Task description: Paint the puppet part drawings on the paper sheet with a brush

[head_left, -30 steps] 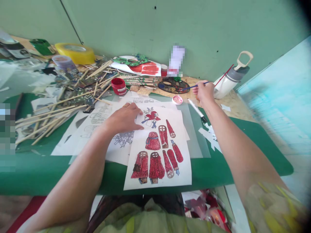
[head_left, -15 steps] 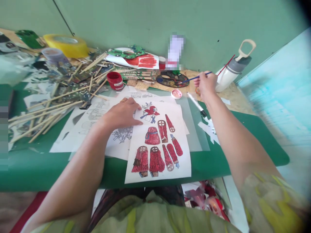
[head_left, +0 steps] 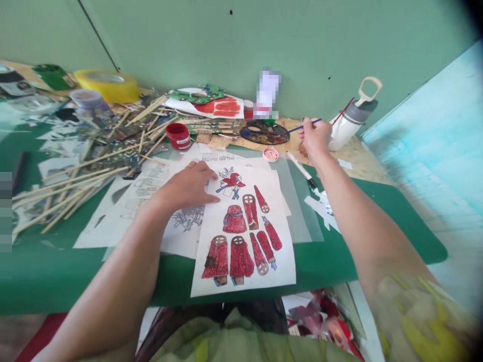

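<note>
My left hand (head_left: 190, 186) rests open at the upper left edge of a white sheet (head_left: 279, 266) with drawn costume parts painted red. Pinched in my right hand (head_left: 316, 137) is a thin blue paintbrush (head_left: 302, 126). Its tip reaches over the dark oval paint palette (head_left: 251, 137), smeared with several colours; whether it touches the paint I cannot tell. Close by lies a small pink-stained lid (head_left: 270, 154). An open red paint jar (head_left: 178, 136) stands beyond my left hand. Below my right hand is a white marker (head_left: 301, 168) with a black end.
Thin wooden sticks (head_left: 75, 186) lie in a heap at the left, near a yellow tape roll (head_left: 107, 84). More drawn sheets (head_left: 113, 221) are under the painted one. A white-grey container (head_left: 349, 123) with a red brush stands at the back right. Cut paper scraps (head_left: 320, 211) lie by my right forearm.
The view has tilted up slightly, so the table items sit lower. My right hand keeps the paintbrush over the palette, and my left hand stays on the sheet.
</note>
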Tool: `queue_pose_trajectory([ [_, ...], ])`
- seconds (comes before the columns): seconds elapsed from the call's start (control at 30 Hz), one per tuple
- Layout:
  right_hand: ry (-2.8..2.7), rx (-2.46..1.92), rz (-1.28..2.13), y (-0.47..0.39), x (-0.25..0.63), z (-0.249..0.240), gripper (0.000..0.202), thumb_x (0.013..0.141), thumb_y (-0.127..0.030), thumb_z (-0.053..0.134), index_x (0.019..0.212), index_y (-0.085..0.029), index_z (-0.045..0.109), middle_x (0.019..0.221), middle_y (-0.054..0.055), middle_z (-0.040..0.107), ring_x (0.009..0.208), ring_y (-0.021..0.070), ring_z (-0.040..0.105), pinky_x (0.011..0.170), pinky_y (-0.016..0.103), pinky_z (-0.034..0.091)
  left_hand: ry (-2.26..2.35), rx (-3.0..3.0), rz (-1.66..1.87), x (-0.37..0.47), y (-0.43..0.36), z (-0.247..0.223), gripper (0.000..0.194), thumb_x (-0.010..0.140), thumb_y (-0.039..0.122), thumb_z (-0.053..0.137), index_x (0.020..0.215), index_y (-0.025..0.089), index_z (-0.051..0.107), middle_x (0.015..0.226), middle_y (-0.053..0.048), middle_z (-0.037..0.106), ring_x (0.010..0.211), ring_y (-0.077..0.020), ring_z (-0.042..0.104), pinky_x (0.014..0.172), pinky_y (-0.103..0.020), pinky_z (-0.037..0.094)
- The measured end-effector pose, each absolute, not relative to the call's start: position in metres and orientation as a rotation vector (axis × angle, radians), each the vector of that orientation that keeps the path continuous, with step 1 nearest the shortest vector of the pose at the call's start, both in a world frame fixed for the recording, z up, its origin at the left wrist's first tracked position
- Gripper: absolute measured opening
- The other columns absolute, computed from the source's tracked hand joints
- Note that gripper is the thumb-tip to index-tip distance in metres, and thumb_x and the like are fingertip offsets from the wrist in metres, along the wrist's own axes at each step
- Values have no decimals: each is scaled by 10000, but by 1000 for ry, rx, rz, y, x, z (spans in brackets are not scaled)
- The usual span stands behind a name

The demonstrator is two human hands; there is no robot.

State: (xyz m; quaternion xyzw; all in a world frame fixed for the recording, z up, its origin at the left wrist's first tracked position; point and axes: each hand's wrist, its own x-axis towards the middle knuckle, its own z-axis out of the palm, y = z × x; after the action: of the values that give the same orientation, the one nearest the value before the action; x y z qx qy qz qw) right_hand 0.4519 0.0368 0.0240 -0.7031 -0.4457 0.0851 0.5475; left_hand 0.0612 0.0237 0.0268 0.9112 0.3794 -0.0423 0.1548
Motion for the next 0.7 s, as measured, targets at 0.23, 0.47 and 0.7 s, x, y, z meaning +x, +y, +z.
queue_pose_trajectory([
  [0.23,-913,-1662,197,39,443,23,243,939,-148,546,704,-169,601,527,-64,611,440,60,571,479,137,449,1058,2654,-62,59,25,22,597,797,531,720,1265,165,664,1312,-167,588,1261,-369,520,1062,-496,464],
  [0.47,-838,-1648,324,32,432,31,218,925,-95,555,723,-166,596,518,-61,614,410,49,555,456,117,438,1073,2603,-20,58,24,21,580,777,513,734,1245,175,671,1301,-149,591,1261,-371,529,1066,-487,451],
  [0.7,-863,-1621,357,27,430,31,203,869,-82,558,695,-164,622,529,-35,649,414,71,575,442,142,455,1081,2593,4,54,25,17,565,779,516,716,1252,212,672,1302,-120,595,1252,-334,535,1056,-464,465],
])
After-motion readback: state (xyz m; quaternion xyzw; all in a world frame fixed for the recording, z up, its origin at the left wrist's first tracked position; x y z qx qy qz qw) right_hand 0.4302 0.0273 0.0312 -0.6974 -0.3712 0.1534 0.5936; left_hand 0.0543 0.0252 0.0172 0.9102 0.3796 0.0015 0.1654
